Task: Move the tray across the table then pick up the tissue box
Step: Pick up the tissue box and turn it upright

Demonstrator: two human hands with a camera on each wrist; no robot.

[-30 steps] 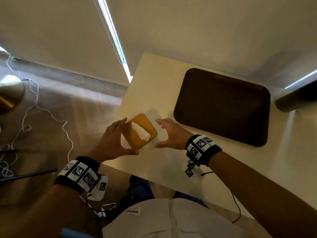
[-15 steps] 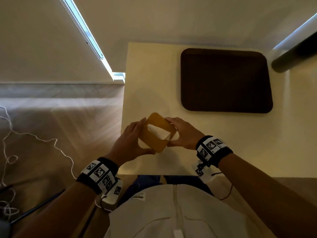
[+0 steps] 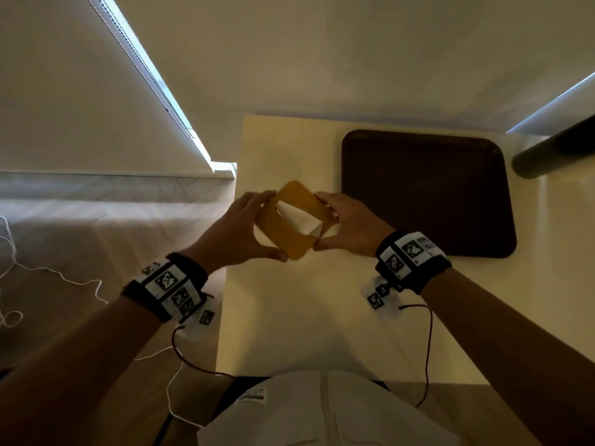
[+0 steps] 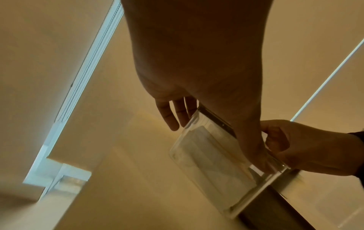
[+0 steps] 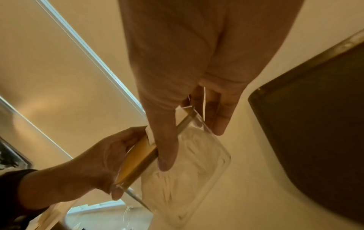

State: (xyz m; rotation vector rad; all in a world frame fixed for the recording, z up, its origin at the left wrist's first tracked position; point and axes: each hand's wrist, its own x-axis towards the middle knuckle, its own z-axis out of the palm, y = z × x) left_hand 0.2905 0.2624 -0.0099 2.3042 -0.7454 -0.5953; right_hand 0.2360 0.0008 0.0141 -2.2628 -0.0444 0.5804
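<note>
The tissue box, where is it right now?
In the head view the tissue box is held between the left hand and right hand, just left of the dark tray.

The tissue box [image 5: 189, 163] (clear body) blurs, the tray [image 5: 315, 132] cut off.

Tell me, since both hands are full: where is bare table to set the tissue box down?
Bare table lies between the tray and the near edge. The tissue box, left hand and right hand crowd the tray's left side.

Both hands [image 3: 236, 228] [image 3: 349, 225] hold the tissue box [image 3: 294, 220] beside the tray [image 3: 428, 194].
</note>
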